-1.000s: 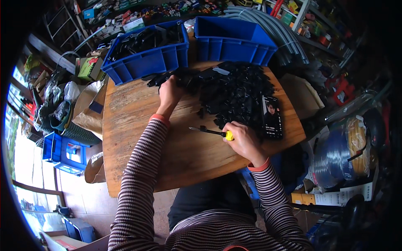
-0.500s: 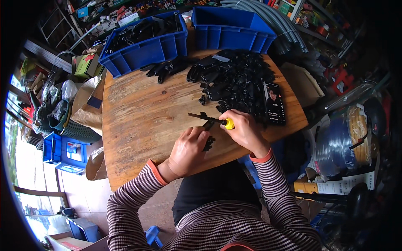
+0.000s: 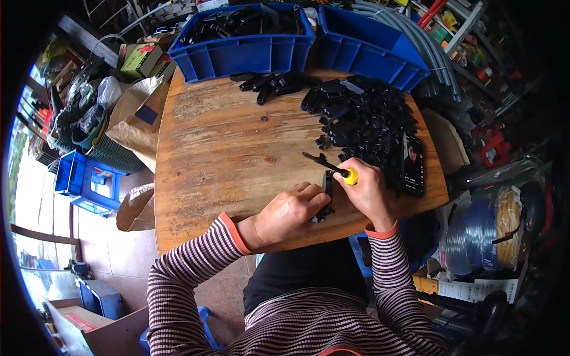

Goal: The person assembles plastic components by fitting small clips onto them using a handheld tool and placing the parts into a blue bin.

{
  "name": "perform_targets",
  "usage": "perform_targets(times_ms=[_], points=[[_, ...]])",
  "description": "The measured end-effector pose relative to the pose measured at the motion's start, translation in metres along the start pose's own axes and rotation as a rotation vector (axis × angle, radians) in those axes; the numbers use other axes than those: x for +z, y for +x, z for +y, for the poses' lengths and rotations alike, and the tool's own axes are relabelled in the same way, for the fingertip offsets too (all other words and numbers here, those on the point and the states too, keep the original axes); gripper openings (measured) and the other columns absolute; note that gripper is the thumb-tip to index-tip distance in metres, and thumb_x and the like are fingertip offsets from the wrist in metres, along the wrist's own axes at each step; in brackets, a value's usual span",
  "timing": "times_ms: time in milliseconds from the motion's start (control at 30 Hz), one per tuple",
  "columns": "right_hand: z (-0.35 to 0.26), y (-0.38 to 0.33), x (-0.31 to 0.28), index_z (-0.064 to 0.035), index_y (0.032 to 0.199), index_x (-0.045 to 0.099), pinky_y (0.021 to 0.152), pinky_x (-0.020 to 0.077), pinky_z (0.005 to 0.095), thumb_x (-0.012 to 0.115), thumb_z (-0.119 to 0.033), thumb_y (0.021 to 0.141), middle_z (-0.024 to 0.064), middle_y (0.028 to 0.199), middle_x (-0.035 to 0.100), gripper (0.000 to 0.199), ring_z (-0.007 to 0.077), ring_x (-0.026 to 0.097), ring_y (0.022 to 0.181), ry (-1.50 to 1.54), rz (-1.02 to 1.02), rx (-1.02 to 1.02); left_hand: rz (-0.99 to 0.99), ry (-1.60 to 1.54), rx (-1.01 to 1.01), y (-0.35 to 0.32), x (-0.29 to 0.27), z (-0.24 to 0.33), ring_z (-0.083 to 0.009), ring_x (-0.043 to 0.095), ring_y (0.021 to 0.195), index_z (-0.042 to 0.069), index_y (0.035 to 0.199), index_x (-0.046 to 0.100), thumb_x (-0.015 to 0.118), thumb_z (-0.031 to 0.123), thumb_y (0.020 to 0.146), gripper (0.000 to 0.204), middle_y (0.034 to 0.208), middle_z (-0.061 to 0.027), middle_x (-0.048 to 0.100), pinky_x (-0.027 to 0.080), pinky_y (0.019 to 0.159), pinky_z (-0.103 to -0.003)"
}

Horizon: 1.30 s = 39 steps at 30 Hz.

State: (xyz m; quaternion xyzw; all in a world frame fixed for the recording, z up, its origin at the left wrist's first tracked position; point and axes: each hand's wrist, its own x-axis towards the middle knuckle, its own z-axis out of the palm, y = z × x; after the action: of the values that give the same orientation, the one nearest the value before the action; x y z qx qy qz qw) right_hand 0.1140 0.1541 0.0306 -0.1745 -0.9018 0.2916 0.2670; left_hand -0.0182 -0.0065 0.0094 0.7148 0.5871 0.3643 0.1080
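My left hand (image 3: pixel 289 212) is closed round a dark plastic part (image 3: pixel 328 183), just above the near side of the wooden table (image 3: pixel 219 160). Beside it, my right hand (image 3: pixel 369 188) grips a hand tool with a yellow end (image 3: pixel 351 176) and a long, narrow dark shaft, whose exact kind I cannot make out. The shaft points up and to the left, over the part and apart from the fingers of my left hand. A large pile of black plastic parts (image 3: pixel 371 121) covers the table's right side, beyond my right hand.
A phone (image 3: pixel 412 166) with a lit screen lies at the table's right edge. At the back stand a blue bin (image 3: pixel 249 54) full of black parts and another blue bin (image 3: pixel 365 56). Paper bags (image 3: pixel 133 121) flank the left edge; wrapped coils of tubing (image 3: pixel 478 228) sit at the right.
The view has shifted, so the table appears farther right. The dark part in my left hand has turned more upright, and the tool's shaft has moved apart from it.
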Motion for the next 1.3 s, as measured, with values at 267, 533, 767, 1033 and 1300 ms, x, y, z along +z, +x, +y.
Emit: perform_targets(times_ms=[267,533,767,1033,1300], points=[[0.005,0.005,0.007,-0.0039,0.085,0.06,0.062,0.05,0.0378,0.069,0.0,0.074,0.0119,0.079,0.064,0.015,0.0333,0.063,0.073,-0.066,-0.033,-0.116,-0.01,0.287,0.254,0.005,0.009,-0.004,-0.0309,0.058,0.109,0.0,0.111,0.059,0.063,0.008,0.072,0.041,0.117,-0.0147,0.06,0.052,0.089,-0.038],[-0.001,0.022,-0.011,-0.0024,0.085,0.059,0.058,0.0481,0.0322,0.07,-0.003,0.078,0.0089,0.075,0.063,0.013,0.0252,0.06,0.063,-0.092,-0.245,-0.218,-0.093,0.23,0.187,0.001,0.005,-0.001,-0.0306,0.056,0.113,-0.002,0.114,0.058,0.063,0.01,0.073,0.043,0.121,-0.016,0.058,0.049,0.094,-0.039],[-0.028,0.036,0.008,-0.0026,0.084,0.059,0.059,0.045,0.021,0.069,-0.011,0.086,0.0046,0.075,0.064,0.013,0.007,0.058,0.066,0.684,0.275,0.068,-0.093,0.169,0.192,0.004,0.004,0.003,-0.0306,0.055,0.116,-0.001,0.117,0.058,0.065,0.011,0.07,0.049,0.123,-0.0155,0.058,0.049,0.095,-0.039],[0.008,0.007,-0.045,-0.002,0.086,0.062,0.063,0.0464,0.0237,0.066,-0.011,0.087,0.0064,0.079,0.065,0.01,0.0104,0.06,0.069,0.237,0.186,0.207,-0.073,0.33,0.303,0.028,0.003,-0.012,-0.0287,0.056,0.114,0.002,0.118,0.058,0.068,0.012,0.067,0.053,0.125,-0.0117,0.059,0.049,0.093,-0.038],[0.033,-0.033,-0.032,-0.0032,0.091,0.065,0.07,0.0493,0.038,0.071,-0.001,0.073,0.0126,0.088,0.061,0.02,0.0347,0.062,0.082,-0.162,-0.064,0.106,-0.017,0.231,0.004,0.041,-0.016,-0.048,-0.0249,0.062,0.098,0.003,0.116,0.059,0.067,0.01,0.078,0.039,0.107,-0.0066,0.065,0.053,0.083,-0.034]])
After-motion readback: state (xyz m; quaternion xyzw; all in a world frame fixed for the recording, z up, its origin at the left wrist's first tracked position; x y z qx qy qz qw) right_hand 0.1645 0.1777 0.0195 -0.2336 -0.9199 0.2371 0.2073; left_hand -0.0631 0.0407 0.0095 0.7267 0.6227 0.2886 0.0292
